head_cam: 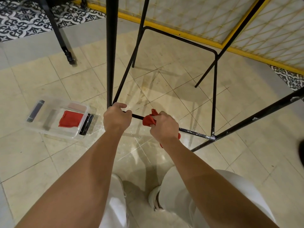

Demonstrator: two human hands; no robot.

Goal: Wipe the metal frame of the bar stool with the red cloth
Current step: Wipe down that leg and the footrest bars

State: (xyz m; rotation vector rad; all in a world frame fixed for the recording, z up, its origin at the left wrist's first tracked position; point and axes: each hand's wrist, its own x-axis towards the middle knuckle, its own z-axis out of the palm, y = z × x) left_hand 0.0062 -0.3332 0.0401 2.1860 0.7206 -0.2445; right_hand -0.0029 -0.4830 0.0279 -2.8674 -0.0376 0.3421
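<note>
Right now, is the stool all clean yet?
Not yet. The short stretch of the low bar between the hands looks dark and clean. The right hand grips the red cloth round that bar while the left hand holds it steady. White specks show near the corner joint, so that is left.

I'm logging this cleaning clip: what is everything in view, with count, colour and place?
bar stool frame: one, black metal, centre, on the floor
red cloth: one, red, bunched round the frame's lower rung
plastic box: one, clear, on the floor at left
spare cloth: one, red, inside the box
mesh panel: one, yellow, upper right, behind the stool
furniture leg: one, black, upper left
floor tiles: many, beige; patterned black-and-white at upper left
shoe: one, white, bottom centre
left hand: one, grips the rung left of the cloth
right hand: one, holds the cloth on the rung
</note>
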